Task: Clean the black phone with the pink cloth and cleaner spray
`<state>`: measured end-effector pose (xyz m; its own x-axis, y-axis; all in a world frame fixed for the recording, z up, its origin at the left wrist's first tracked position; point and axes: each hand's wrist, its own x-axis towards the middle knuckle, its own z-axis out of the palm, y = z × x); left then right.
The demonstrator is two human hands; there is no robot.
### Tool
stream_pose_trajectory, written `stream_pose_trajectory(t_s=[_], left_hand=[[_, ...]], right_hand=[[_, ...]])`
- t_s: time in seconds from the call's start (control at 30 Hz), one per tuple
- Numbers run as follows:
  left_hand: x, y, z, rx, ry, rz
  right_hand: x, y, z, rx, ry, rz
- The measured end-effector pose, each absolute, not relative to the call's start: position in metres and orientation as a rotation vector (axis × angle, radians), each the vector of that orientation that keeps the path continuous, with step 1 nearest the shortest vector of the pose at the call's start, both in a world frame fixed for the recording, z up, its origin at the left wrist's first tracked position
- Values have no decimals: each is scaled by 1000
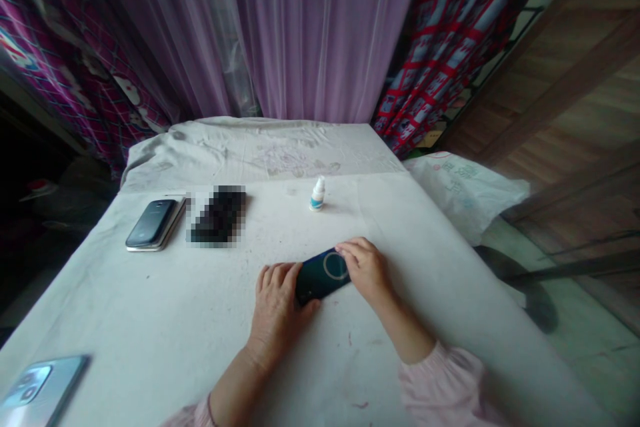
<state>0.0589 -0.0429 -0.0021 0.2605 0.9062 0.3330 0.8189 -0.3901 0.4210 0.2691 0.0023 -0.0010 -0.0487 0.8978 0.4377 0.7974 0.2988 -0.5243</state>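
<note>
A dark, pale-ringed phone sits right of lower centre, its ends held by the left hand and right hand. A teal-labelled white bottle stands above, contents hidden.

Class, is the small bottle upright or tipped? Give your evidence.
Upright: the bottle stands base-down on the cloth, its white top pointing up.

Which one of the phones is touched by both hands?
The dark ring-marked phone; the pale phone and the topmost stacked phone lie untouched.
</note>
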Motion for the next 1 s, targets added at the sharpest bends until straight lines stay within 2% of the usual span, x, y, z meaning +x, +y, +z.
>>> stream_pose_trajectory(t_s=[0.27, 0.5, 0.8, 1.0], left_hand=[[61, -53, 7, 2524, 1608, 680], [69, -56, 11, 2584, 1511, 553], [77, -59, 11, 2646, 1568, 488], [79, -61, 14, 2649, 1606, 440]], right_hand=[[286, 7, 3, -1701, -1964, 27], [273, 15, 13, -1701, -2128, -40], [225, 9, 24, -1376, -2483, 182], [252, 18, 28, -1412, -2483, 266]])
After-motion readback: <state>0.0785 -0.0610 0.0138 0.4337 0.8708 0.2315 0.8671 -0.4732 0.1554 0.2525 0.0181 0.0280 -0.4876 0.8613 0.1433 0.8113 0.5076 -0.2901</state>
